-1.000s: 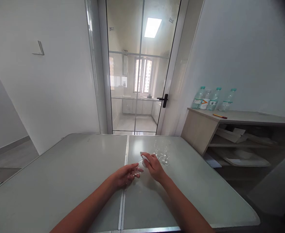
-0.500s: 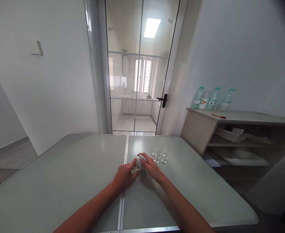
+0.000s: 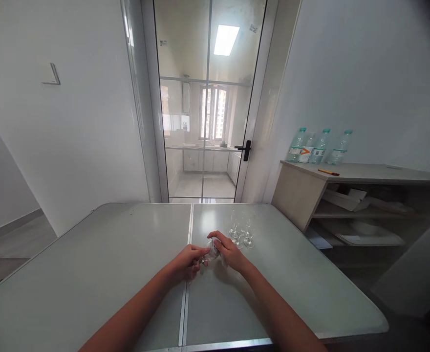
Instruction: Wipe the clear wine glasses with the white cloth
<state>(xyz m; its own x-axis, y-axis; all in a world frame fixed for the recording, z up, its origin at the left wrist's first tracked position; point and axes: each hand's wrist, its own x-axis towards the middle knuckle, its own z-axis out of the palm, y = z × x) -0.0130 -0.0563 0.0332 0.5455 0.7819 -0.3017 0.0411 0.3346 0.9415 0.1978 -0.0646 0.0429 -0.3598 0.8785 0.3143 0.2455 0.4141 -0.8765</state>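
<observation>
My left hand (image 3: pixel 187 259) is closed around the stem end of a clear wine glass (image 3: pixel 208 257), which lies tilted between my hands above the table. My right hand (image 3: pixel 228 250) grips a crumpled white cloth (image 3: pixel 214 247) pressed against the glass's bowl. Fingers and cloth hide much of the bowl. Just beyond my right hand, several clear stemmed glasses (image 3: pixel 249 241) stand upright in a close group.
The grey-green table (image 3: pixel 127 274) has a metal seam down its middle. Beyond it is a glass door (image 3: pixel 185 176) with a black handle (image 3: pixel 247 150). At right, a wooden shelf unit (image 3: pixel 299 190) carries plastic bottles (image 3: pixel 338 149) and an orange-yellow pen-like item (image 3: pixel 328 172).
My left hand has shifted left and turned, going from cupping the glass to pinching its stem end. The right hand stays with the cloth on the bowl. The camera view has shifted slightly.
</observation>
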